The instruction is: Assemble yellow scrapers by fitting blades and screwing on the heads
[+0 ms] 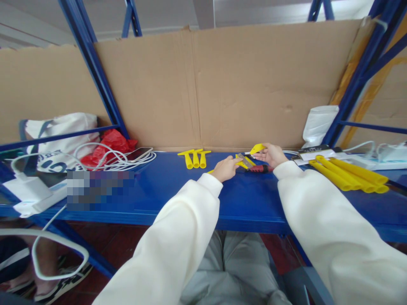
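Observation:
My left hand (226, 168) is low over the blue shelf top, fingers closed and index finger reaching toward a flat grey-and-yellow piece (244, 161). Yellow shows at both sides of that hand, but what it grips is mostly hidden. My right hand (272, 155) pinches a yellow, blade-shaped piece (257, 148), raised slightly above the shelf. Below it lies a tool with a dark red and black handle (261, 168). To the left of my hands stand three yellow T-shaped pieces (196, 159) in a row, each with a tubular stem.
Several yellow tubes (349, 173) lie at the right beside a white packet (319, 126). White cables (140, 160), a phone (140, 154), a red plastic bag (111, 142) and a white tote bag (63, 135) sit left. A cardboard panel (238, 84) backs the shelf. Another person's leg (47, 258) shows lower left.

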`<state>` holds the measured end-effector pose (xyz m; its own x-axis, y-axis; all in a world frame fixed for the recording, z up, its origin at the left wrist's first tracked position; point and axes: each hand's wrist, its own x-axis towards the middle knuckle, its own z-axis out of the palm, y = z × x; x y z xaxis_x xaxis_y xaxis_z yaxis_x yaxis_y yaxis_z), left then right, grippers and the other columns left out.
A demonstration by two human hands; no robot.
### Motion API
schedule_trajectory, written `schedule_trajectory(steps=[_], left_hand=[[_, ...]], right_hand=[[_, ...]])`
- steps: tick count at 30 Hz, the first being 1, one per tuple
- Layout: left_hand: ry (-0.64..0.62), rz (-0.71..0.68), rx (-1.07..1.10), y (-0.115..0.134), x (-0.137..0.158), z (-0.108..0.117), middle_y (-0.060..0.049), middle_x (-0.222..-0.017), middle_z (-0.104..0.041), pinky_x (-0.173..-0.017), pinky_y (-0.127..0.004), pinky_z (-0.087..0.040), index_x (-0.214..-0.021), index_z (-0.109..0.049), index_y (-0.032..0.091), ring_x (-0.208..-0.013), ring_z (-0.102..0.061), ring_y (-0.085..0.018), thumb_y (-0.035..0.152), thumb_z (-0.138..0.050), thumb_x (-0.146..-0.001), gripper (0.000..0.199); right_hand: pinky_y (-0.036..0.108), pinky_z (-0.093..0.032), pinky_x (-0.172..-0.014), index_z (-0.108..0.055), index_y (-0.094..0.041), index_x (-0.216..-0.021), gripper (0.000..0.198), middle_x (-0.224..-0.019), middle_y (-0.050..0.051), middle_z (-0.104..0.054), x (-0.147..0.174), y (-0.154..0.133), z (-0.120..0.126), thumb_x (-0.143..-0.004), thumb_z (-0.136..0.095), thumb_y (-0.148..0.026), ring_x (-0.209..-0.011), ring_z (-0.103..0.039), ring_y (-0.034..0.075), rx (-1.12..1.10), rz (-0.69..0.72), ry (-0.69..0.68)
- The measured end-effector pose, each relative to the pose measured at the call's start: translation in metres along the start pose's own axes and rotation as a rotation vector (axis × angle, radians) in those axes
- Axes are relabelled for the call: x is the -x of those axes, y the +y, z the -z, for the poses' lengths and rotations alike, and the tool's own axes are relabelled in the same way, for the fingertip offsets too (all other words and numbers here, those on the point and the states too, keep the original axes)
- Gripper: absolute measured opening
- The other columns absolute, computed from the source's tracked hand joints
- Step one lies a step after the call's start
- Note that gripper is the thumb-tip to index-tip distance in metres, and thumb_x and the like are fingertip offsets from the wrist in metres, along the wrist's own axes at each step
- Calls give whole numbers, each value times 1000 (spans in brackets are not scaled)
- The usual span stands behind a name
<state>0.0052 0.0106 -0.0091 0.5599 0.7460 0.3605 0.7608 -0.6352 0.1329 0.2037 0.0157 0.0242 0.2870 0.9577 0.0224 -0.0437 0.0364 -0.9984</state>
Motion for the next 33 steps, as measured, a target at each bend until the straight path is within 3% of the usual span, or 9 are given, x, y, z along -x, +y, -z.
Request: schedule_trajectory(steps=[7,15,21,28,33], left_hand=[[-6,3,-8,1,0,1,-7,-111,-60,-89,-30,-48,-140,-50,31,-103,-63,-21,28,-44,-96,44],[-5,4,1,1,0,1,-8,-118,-60,-92,-32,-48,-141,-47,28,-108,-62,-22,26,-44,-96,45],[14,2,67,2,0,2,-13,-130,-59,-97,-32,-46,-138,-39,18,-119,-58,-22,22,-48,-94,46],[-3,32,86,5,1,4,-15,-128,-61,-93,-34,-48,-126,-39,17,-118,-60,-25,22,-49,-93,34],[2,31,100,6,1,5,-16,-128,-61,-92,-35,-49,-123,-39,17,-116,-61,-26,22,-50,-93,32]], right_hand=[[19,-53,-64,-56,-16,-70,26,-62,5,-63,9,-6,-8,-90,-42,-7,-60,-61,11,-68,-143,-76],[19,-50,-62,-60,-16,-70,19,-67,5,-68,12,-6,-9,-88,-54,-10,-63,-61,10,-62,-64,-50],[19,-46,-59,-64,-14,-68,13,-67,4,-69,13,-6,-11,-73,-76,-18,-69,-63,12,7,-12,-41],[23,-48,-68,-69,-14,-66,17,-74,6,-72,14,-3,-13,-68,-79,-28,-74,-65,15,204,45,-195],[24,-48,-71,-70,-15,-66,16,-79,6,-74,20,-5,-17,-66,-80,-27,-80,-65,17,364,64,-161]])
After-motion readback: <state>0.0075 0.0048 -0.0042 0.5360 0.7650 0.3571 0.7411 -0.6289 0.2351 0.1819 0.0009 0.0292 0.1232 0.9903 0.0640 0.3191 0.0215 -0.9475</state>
